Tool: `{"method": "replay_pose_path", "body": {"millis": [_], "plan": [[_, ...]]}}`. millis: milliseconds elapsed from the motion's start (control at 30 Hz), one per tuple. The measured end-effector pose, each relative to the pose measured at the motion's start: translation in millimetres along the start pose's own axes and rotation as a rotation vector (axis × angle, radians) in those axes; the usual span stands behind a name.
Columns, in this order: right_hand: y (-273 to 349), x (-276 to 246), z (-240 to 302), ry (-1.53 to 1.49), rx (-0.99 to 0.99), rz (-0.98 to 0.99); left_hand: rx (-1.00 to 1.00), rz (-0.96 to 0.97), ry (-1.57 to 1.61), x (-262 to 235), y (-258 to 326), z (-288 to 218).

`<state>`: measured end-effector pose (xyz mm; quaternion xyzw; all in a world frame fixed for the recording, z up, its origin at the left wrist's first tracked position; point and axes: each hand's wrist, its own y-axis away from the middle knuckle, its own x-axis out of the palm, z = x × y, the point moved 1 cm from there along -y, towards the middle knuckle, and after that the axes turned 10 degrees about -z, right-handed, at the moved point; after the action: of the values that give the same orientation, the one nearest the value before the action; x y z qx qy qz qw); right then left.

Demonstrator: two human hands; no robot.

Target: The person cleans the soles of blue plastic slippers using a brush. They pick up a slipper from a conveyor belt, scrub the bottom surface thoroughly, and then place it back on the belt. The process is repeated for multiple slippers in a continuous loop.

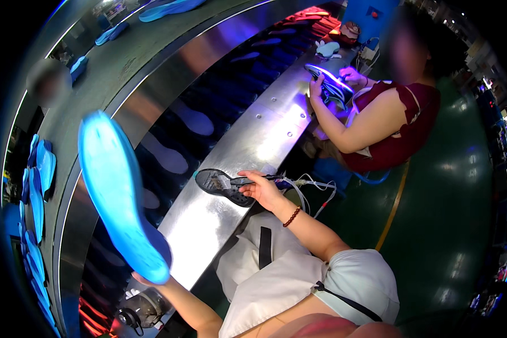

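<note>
Blue sole [115,186]: raised at the person's left, long and tilted, its upper end free in the air.
Left hand [145,279]: at the blue sole's lower end, gripping it; most of the fingers are hidden, so how firmly cannot be told.
Blue sole risk: held at only 1 end, it could twist or drop if that grip loosened, or knock the metal rail [73,225] if swung left.
Black sole [208,179]: lying on the metal ledge [191,236], beneath the right hand.
Right hand [260,188]: fingers closed narrowly around a slim dark tool [239,181] reaching over the black sole; whether its tip touches cannot be told.
Black sole risk: with no clamp visible, a sideways push from the tool could skid it along the smooth ledge.
Cables [315,185]: looped just beside the right hand; a wrist turning outward could snag them.
Co-worker [394,118]: farther along the ledge, 2 hands on a shoe [329,84] under violet light, well apart.
</note>
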<state>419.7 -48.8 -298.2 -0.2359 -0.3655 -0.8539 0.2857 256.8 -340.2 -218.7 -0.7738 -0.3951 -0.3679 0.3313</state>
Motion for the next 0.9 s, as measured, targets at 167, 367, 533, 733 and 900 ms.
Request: {"method": "replay_pose_path", "body": {"millis": [167,367,533,733,900], "plan": [[-7.2,-1.7,-14.5,0.004,0.03,0.005,-0.787,-0.195,0.146,-35.2,87.1,66.8],[-8.5,-4.1,-21.8,0.0,0.069,-0.009,-0.678,-0.518,0.027,-110.2,104.8,109.8],[-9.2,-9.6,-25.3,-0.015,0.077,0.001,-0.703,-0.373,0.135,-146.5,113.4,116.9],[-12.0,-11.8,-27.8,-0.011,0.1,-0.053,-0.771,-0.339,0.142,-151.4,111.4,112.6],[-15.0,-14.8,-29.2,-0.007,0.043,-0.024,-0.728,-0.327,0.166,-151.5,114.2,114.1]]}}
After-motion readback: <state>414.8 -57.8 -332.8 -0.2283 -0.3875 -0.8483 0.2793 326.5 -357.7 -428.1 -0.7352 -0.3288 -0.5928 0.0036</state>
